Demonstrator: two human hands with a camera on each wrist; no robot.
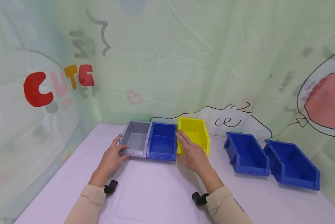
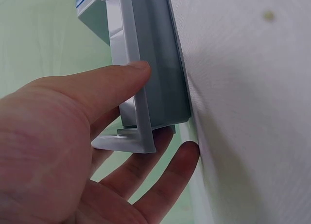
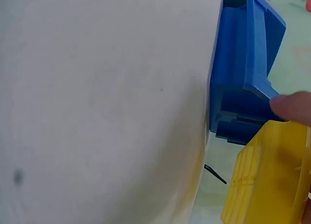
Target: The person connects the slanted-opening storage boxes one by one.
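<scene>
A grey bin (image 1: 136, 140) and a blue bin (image 1: 162, 140) stand side by side on the table, their walls against each other. My left hand (image 1: 111, 159) grips the grey bin's front left corner. Its thumb (image 2: 129, 78) lies over the front lip, while the other fingers reach around the side. Beside the blue bin's right wall, my right hand (image 1: 195, 155) holds a yellow bin (image 1: 202, 132) by its left wall. In the right wrist view the yellow bin's ribbed underside shows above the tabletop, and a fingertip (image 3: 289, 106) overlaps the blue bin's front corner.
Farther right stand two more blue bins, one nearer (image 1: 247, 154) and one at the far right (image 1: 294, 165). A printed cloth (image 1: 167, 62) hangs behind and at both sides of the table (image 1: 153, 193).
</scene>
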